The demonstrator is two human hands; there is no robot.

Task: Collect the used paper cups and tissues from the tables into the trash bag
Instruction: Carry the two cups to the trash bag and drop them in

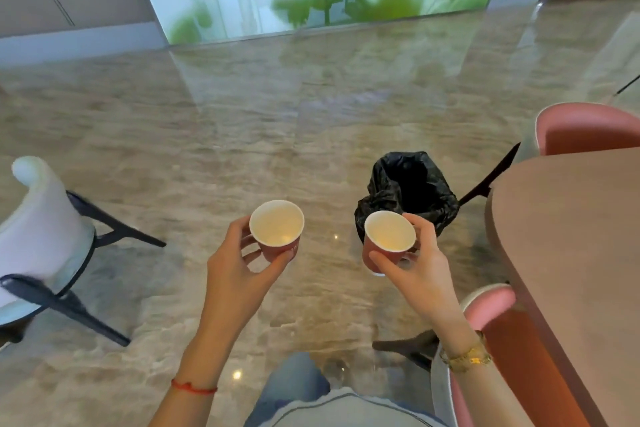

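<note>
My left hand [242, 263] grips a red paper cup [277, 227] with a white inside, held upright over the floor. My right hand [420, 265] grips a second red paper cup [389, 236], tilted slightly left. Both cups look empty inside. A black trash bag [408, 191] stands open on the floor just beyond the right cup, its mouth facing up. The right cup overlaps the bag's near edge in the view. No tissues are visible.
A brown table [571, 236] fills the right side, with two pink chairs [585, 130] [491, 305] beside it. A white chair with dark legs [45, 236] stands at the left. Glossy marble floor [242, 132] stretches ahead to a frosted glass panel.
</note>
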